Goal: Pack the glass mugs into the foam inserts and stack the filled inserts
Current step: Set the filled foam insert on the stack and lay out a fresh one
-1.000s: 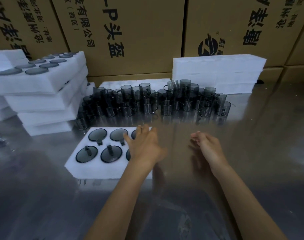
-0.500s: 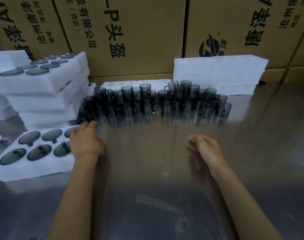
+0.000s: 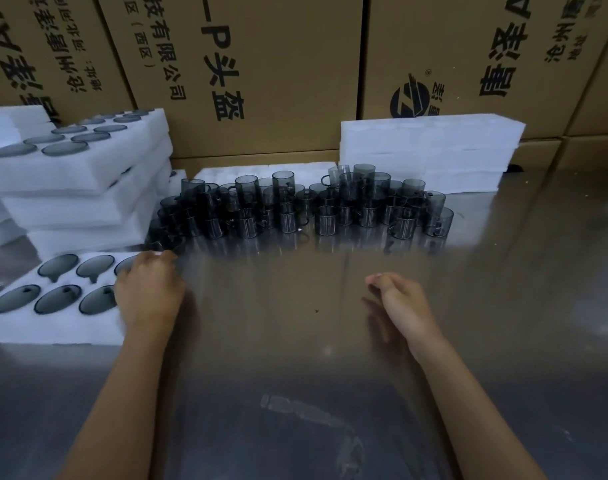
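A white foam insert (image 3: 53, 327) lies on the steel table at the left, its round pockets filled with dark glass mugs. My left hand (image 3: 148, 292) lies palm down on the insert's right end, with the fingers reaching its far corner. My right hand (image 3: 402, 306) hovers just above the table at centre right, fingers loosely curled and holding nothing. A dense cluster of loose smoky glass mugs (image 3: 295, 209) stands across the middle of the table, partly stacked on one another.
A leaning stack of filled inserts (image 3: 77, 174) rises at the far left, right behind the insert under my hand. Blank foam blocks (image 3: 430, 147) are piled at the back right, with a flat foam piece (image 3: 261, 169) behind the mugs. Cardboard cartons (image 3: 261, 64) wall off the back.
My left hand has slid the filled insert from the middle of the table to the left, in front of the stack. My right hand has stayed where it was.
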Tool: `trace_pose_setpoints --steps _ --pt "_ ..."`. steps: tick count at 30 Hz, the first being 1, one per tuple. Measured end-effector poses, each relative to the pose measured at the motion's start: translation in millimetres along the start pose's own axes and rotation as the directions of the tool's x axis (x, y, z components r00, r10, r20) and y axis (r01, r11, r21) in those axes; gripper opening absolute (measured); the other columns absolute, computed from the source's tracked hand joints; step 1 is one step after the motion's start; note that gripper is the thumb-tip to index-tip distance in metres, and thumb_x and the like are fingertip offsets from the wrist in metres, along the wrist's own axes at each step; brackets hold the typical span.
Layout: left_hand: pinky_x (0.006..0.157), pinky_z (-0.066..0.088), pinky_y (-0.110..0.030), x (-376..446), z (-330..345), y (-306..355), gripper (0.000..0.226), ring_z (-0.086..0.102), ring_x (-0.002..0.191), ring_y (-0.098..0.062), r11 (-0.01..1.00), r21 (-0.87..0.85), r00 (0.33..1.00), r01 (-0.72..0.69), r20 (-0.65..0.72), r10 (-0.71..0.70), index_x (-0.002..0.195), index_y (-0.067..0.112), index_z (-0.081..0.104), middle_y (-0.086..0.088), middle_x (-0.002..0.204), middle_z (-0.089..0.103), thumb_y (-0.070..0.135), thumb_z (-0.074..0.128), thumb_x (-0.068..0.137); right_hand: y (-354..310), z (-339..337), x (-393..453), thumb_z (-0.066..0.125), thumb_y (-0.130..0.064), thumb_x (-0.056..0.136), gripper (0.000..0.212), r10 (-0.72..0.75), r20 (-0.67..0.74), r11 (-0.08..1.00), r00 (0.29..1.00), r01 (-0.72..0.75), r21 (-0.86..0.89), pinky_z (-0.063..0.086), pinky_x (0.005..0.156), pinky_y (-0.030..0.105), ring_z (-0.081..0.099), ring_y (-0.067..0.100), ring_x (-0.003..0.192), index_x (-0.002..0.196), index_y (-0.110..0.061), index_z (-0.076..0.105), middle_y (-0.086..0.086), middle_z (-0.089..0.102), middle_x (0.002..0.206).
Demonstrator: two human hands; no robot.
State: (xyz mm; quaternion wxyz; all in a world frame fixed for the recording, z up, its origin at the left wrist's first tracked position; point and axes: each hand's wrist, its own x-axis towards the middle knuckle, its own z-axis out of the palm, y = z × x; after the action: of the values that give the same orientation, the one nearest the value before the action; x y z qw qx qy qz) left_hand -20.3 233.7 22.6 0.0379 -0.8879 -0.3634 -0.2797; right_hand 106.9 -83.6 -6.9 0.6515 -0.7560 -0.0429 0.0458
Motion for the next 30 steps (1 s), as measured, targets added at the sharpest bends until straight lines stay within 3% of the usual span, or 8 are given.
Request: trace_pose_setpoints --steps 4,6,9,13,16,20,26,30 --pt "0.094 0.037 -0.049 4.2 10.0 -1.2 0.027 0.059 0.1 -0.044 0.997 0.044 0.998 0.056 -0.007 -0.056 0.106 0.003 0.072 -0.027 0.104 0.065 -0.003 0.064 0.08 3.4 -1.5 2.4 0.052 -0.016 0.098 0.029 -0.003 -0.003 1.0 1.0 0.003 0.007 0.049 0.075 0.031 0.062 0.016 0.083 0.081 -0.021 0.074 -0.002 0.069 0.082" --pt "0.106 0.027 -0.053 5.8 14.0 -3.0 0.031 0.053 0.115 -0.043 0.999 0.051 0.998 -0.005 -0.065 0.009 0.108 0.0 0.07 -0.028 0.109 0.065 -0.005 0.067 0.077 4.7 -0.4 4.4 0.052 -0.014 0.097 0.028 -0.003 -0.008 1.0 1.0 0.003 0.021 0.049 0.074 0.031 0.062 0.018 0.083 0.081 -0.021 0.074 0.001 0.069 0.083" --pt "0.098 0.032 -0.053 -4.3 14.5 23.8 0.037 0.054 0.11 -0.04 0.967 0.004 0.959 -0.255 -0.122 0.254 0.104 0.002 0.071 -0.021 0.105 0.067 -0.004 0.073 0.068 1.6 2.3 11.9 0.051 -0.01 0.098 0.029 -0.028 -0.01 0.997 1.0 0.028 0.071 0.05 0.081 0.03 0.065 0.02 0.091 0.081 -0.02 0.072 0.0 0.071 0.087" --pt "0.092 0.039 -0.044 -33.2 19.3 113.6 0.03 0.057 0.11 -0.03 0.787 -0.285 0.824 -0.546 -0.014 0.567 0.109 0.012 0.072 -0.006 0.11 0.068 0.004 0.061 0.082 -2.8 7.2 21.5 0.052 -0.012 0.098 0.024 -0.045 0.043 0.997 0.998 0.048 -0.063 0.042 0.066 0.01 0.062 0.009 0.085 0.087 -0.019 0.072 -0.004 0.07 0.088" --pt "0.094 0.035 -0.036 -47.1 37.1 178.6 0.026 0.049 0.115 -0.021 0.708 -0.454 0.768 -0.541 0.075 0.635 0.116 0.019 0.066 0.003 0.12 0.061 0.017 0.047 0.098 -7.0 7.0 31.4 0.05 -0.008 0.098 0.024 -0.019 0.053 0.994 0.998 0.025 -0.103 0.043 0.061 0.011 0.062 0.013 0.083 0.091 -0.014 0.072 0.001 0.069 0.086" --pt "0.095 0.037 -0.038 -38.3 52.2 233.8 0.028 0.049 0.111 -0.023 0.674 -0.495 0.721 -0.548 0.128 0.681 0.118 0.016 0.063 -0.001 0.115 0.057 0.018 0.042 0.099 -37.4 2.4 64.5 0.052 -0.004 0.097 0.019 -0.133 0.065 0.97 0.989 0.144 -0.194 0.044 0.073 0.017 0.058 0.013 0.09 0.103 -0.009 0.069 0.002 0.066 0.096" --pt "0.084 0.048 -0.039 7.1 78.7 265.2 0.026 0.057 0.102 -0.023 0.673 -0.562 0.76 -0.481 0.115 0.639 0.109 0.014 0.066 -0.002 0.109 0.062 0.019 0.043 0.099 -113.0 2.5 175.0 0.051 -0.011 0.094 0.041 -0.456 0.055 0.754 0.888 0.419 -0.505 0.043 0.097 0.037 0.048 0.028 0.121 0.134 -0.012 0.052 0.012 0.056 0.128" --pt "0.073 0.052 -0.038 22.7 95.9 276.8 0.02 0.065 0.078 -0.023 0.693 -0.545 0.771 -0.471 0.128 0.624 0.101 0.021 0.063 0.002 0.087 0.07 0.022 0.044 0.097 -139.2 2.2 263.4 0.051 -0.011 0.092 0.07 -0.456 0.091 0.471 0.885 0.327 -0.819 0.027 0.113 0.046 0.023 0.034 0.145 0.155 -0.021 0.025 0.014 0.025 0.16"
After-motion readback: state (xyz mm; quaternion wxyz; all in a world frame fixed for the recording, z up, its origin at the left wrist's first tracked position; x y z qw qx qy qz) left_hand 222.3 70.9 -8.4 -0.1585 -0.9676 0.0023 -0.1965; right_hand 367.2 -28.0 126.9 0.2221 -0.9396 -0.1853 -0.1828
